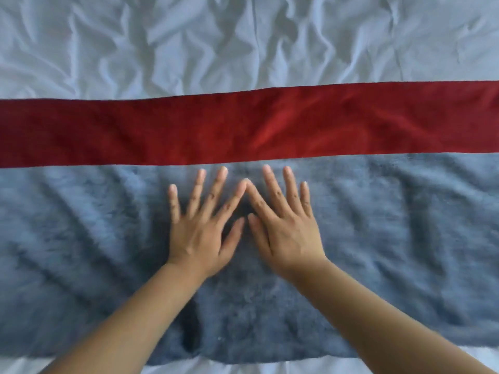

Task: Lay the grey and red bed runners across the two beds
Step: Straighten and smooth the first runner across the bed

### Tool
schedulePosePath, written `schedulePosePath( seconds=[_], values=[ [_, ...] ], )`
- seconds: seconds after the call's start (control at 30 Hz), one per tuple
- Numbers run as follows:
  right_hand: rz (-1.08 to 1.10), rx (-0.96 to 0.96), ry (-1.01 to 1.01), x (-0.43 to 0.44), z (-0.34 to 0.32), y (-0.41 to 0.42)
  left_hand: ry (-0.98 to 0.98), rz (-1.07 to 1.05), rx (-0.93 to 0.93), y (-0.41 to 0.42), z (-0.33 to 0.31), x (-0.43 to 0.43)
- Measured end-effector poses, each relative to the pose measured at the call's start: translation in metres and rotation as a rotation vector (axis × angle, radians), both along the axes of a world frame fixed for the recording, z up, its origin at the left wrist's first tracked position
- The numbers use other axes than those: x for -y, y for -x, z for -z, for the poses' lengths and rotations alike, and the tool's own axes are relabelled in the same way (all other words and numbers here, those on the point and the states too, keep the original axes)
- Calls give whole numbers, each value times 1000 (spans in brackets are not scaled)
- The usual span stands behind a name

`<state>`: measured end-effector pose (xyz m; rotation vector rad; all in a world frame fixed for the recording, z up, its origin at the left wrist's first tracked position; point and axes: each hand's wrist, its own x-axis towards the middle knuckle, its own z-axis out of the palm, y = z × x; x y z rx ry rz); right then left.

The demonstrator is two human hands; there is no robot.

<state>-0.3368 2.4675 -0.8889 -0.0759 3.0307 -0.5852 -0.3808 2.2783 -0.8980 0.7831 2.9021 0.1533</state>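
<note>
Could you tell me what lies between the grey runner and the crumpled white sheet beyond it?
The red runner, a band across the head view, bordering the grey runner and the white sheet.

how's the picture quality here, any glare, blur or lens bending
Head view: soft, even, bluish light, no glare; a dim shadow sits between the left hand and right hand on the grey runner; the whole frame is slightly soft, most so near the bottom; the red runner slants, its edges barely bent.
</note>
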Motion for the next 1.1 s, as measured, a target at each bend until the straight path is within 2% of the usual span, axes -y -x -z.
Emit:
schedulePosePath(
  seconds=[0.07, 0.13, 0.2, 0.33, 0.47, 0.57, 0.73, 0.83, 0.93, 1.1],
  values=[
    [-101, -9, 58, 58, 5, 13, 50, -26, 10, -1, 4, 36],
    [-140, 19, -15, 73, 18, 21, 133, -179, 40, 10, 11, 104],
    [-102, 40, -107, 64, 30, 26, 201, -302, 81, 20, 16, 185],
    [7, 116, -232, 71, 34, 28, 295, -339, 198, 29, 11, 300],
    [97, 210, -261, 99, 22, 34, 281, -345, 174, 28, 14, 322],
    [105, 241, -159, 147, 7, 47, 215, -357, 114, 28, 13, 314],
    [-333, 74, 28, 302, -1, 59, 112, -229, -23, 23, 6, 309],
    [-468, 105, -49, 344, 14, 76, 144, -332, -9, 16, 15, 362],
    [-385, 119, -188, 345, 30, 97, 103, -487, 86, 11, 21, 436],
    [-349, 199, -309, 373, 28, 110, 9, -489, 212, 1, 22, 487]
  ],
)
